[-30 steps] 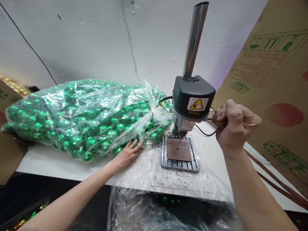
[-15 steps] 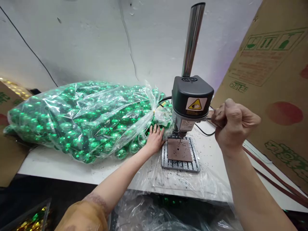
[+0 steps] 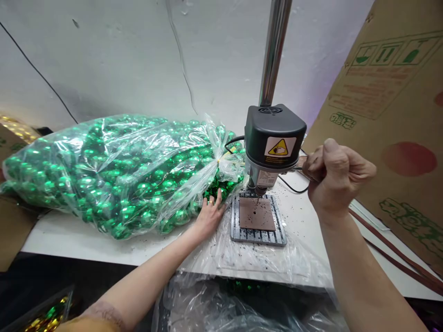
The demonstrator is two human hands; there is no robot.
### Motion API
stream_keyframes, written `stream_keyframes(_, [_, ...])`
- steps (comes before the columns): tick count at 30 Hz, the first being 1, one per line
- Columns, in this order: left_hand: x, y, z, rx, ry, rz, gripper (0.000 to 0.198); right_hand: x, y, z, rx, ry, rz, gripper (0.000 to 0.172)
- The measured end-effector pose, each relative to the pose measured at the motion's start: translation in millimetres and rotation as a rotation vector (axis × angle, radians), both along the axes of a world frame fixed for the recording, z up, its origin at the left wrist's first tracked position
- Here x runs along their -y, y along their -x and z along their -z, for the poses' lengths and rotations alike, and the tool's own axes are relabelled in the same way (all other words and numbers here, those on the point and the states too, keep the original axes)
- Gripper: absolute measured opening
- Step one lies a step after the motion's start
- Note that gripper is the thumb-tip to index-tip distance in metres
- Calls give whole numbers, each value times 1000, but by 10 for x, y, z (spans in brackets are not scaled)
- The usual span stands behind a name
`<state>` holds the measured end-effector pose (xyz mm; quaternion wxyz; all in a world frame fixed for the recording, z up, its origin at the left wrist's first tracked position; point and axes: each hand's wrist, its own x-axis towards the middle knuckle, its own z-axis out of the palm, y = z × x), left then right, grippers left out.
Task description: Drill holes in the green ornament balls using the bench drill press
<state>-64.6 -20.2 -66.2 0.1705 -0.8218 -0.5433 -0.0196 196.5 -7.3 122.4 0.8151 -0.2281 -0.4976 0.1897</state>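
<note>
Green mirrored balls [image 3: 141, 189] fill a long clear plastic bag [image 3: 194, 187] lying on the white table [image 3: 114, 249], its gathered neck just beside a black-housed bench drill [image 3: 275, 131], probably for easy reach. The left hand [image 3: 210, 217] touches balls near that neck, its visible fingers loosely apart; with the thumb hidden, I cannot tell whether it pinches one. The right hand [image 3: 337, 180] is curled tightly around the drill's thin side lever [image 3: 296, 168], likely for control of its height. Below, a square brown board [image 3: 258, 219] rests on a grooved grey metal base [image 3: 259, 237], presumably shielding it.
</note>
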Motion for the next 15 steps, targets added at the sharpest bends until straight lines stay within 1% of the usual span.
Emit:
stream_keyframes(5, [87, -4, -36, 5, -57, -34, 51, -21, -5, 14, -2, -16, 7, 40])
stream_keyframes(6, [138, -14, -55, 29, -86, -16, 51, -28, -10, 19, -1, -23, 9, 40])
stream_keyframes(7, [211, -36, -80, 63, -129, 28, 49, -35, -16, 24, 3, -29, 9, 40])
stream_keyframes(8, [306, -75, -109, 107, -181, 111, 44, -42, -22, 29, 10, -33, 6, 41])
stream_keyframes(9, [418, -139, -141, 154, -232, 232, 38, -49, -27, 33, 18, -36, 0, 42])
stream_keyframes(11, [661, -367, -206, 233, -298, 537, 21, -61, -32, 36, 35, -40, -15, 43])
stream_keyframes(12, [768, -535, -236, 244, -279, 677, 15, -66, -31, 36, 40, -41, -21, 43])
stream_keyframes(13, [846, -737, -261, 247, -244, 747, 10, -70, -29, 33, 44, -45, -26, 44])
stream_keyframes(14, [884, -967, -280, 259, -211, 771, 7, -71, -27, 29, 47, -49, -29, 44])
stream_keyframes(15, [873, -1215, -294, 275, -167, 733, 6, -69, -25, 23, 52, -52, -33, 45])
